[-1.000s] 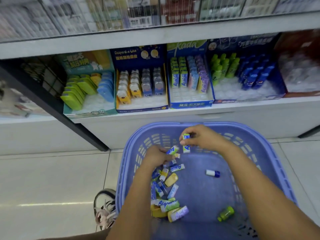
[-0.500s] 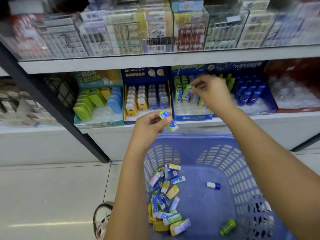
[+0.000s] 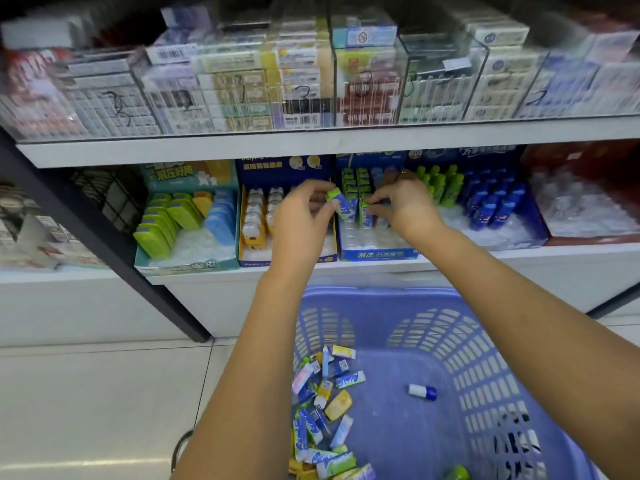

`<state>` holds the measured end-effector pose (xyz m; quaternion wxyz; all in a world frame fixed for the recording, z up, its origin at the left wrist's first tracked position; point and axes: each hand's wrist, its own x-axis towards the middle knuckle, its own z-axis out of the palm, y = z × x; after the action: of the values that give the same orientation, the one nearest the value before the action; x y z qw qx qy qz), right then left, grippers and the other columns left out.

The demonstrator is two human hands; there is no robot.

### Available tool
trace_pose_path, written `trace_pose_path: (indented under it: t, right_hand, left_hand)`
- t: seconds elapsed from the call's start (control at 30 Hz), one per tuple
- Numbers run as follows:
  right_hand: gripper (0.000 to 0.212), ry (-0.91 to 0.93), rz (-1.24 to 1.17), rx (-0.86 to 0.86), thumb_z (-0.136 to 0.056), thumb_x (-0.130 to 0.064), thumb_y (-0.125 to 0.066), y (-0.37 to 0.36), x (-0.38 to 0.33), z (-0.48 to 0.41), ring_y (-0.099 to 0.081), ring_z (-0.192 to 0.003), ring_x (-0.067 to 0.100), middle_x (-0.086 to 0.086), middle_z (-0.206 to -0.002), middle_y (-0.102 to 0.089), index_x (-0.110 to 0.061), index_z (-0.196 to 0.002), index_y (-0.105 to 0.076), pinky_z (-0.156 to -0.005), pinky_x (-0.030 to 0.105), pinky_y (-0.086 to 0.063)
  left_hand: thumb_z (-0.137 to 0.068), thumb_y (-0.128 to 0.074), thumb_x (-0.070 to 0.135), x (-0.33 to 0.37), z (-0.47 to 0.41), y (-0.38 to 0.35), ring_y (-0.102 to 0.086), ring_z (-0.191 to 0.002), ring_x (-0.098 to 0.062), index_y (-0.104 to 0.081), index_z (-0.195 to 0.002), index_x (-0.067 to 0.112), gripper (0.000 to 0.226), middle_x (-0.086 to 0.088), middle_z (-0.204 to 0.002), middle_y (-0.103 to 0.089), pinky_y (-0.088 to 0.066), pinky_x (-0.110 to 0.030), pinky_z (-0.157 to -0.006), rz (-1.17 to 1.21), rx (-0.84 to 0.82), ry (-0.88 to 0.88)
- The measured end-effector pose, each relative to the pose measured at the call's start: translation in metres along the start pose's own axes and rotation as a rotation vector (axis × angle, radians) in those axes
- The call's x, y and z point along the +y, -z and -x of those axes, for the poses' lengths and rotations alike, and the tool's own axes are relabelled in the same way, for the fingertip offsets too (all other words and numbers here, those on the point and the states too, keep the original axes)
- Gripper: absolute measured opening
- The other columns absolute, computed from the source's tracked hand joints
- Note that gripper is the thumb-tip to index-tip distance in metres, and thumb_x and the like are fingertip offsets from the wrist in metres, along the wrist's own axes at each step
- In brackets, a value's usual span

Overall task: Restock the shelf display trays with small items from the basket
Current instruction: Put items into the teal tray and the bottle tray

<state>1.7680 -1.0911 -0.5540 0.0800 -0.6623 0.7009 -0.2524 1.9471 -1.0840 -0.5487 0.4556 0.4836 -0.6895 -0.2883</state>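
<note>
The left hand's [image 3: 300, 216] fingers [image 3: 320, 186] pinch a small green-capped blue packet [image 3: 341, 203], held tilted just above the front left rows of the blue display tray [image 3: 379, 253] on the shelf [image 3: 346, 268]. Just beside it, the right hand's [image 3: 403, 202] fingers [image 3: 375, 199] press together on another green-and-blue packet [image 3: 364, 213] standing upright in that same tray's rows. Below both forearms sits the lilac plastic basket [image 3: 485, 368] on the floor, with a heap of loose packets [image 3: 323, 410] along its left side and a small white-and-blue tube [image 3: 422, 391] lying apart near the middle.

White shelving [image 3: 311, 147], black upright [image 3: 104, 244], glossy pale tiled floor [image 3: 86, 410].
</note>
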Motion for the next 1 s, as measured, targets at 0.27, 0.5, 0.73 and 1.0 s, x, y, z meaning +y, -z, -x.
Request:
trace_pose_path:
  t: [0.27, 0.5, 0.73, 1.0]
  right_hand:
    - [0.028, 0.076, 0.015, 0.081, -0.084, -0.026, -0.068, 0.003, 0.014, 0.013, -0.046, -0.114, 0.033, 0.014, -0.114, -0.061, -0.013, -0.109, -0.071, -0.095, 0.034, -0.039]
    - [0.021, 0.111, -0.311, -0.083, -0.084, -0.034, -0.068, 0.007, 0.018, 0.068, -0.048, -0.054, -0.001, -0.009, -0.059, -0.059, -0.018, -0.07, -0.071, -0.053, 0.012, -0.034]
    - [0.02, -0.066, -0.348, -0.369, -0.084, -0.032, -0.068, -0.017, 0.032, 0.097, -0.05, -0.05, -0.007, -0.021, -0.049, -0.056, -0.025, -0.065, -0.066, -0.049, 0.008, -0.036]
    - [0.016, -0.176, -0.276, -0.626, -0.082, -0.032, -0.07, -0.045, 0.04, 0.111, -0.063, -0.082, 0.007, -0.006, -0.087, -0.07, -0.017, -0.088, -0.073, -0.076, 0.023, -0.05]
  left_hand:
    - [-0.087, -0.065, 0.009, -0.002, -0.037, -0.023, -0.064, -0.093, -0.021, -0.067, -0.109, 0.007, 0.022, -0.008, -0.103, -0.069, -0.052, -0.03, -0.085, -0.274, -0.273, -0.045]
    - [-0.086, -0.066, 0.01, -0.007, -0.047, -0.023, -0.058, -0.087, -0.013, -0.067, -0.105, 0.011, 0.019, -0.001, -0.097, -0.065, -0.046, -0.023, -0.08, -0.378, -0.376, -0.062]
    - [-0.086, -0.066, 0.01, -0.004, -0.056, -0.03, -0.061, -0.098, -0.022, -0.065, -0.106, 0.009, 0.02, -0.008, -0.107, -0.066, -0.05, -0.033, -0.088, -0.519, -0.477, -0.007]
    - [-0.09, -0.062, 0.032, 0.012, -0.019, -0.025, -0.06, -0.092, -0.024, -0.059, -0.115, 0.014, 0.031, -0.006, -0.118, -0.055, -0.052, -0.038, -0.076, -0.686, -0.238, -0.142]
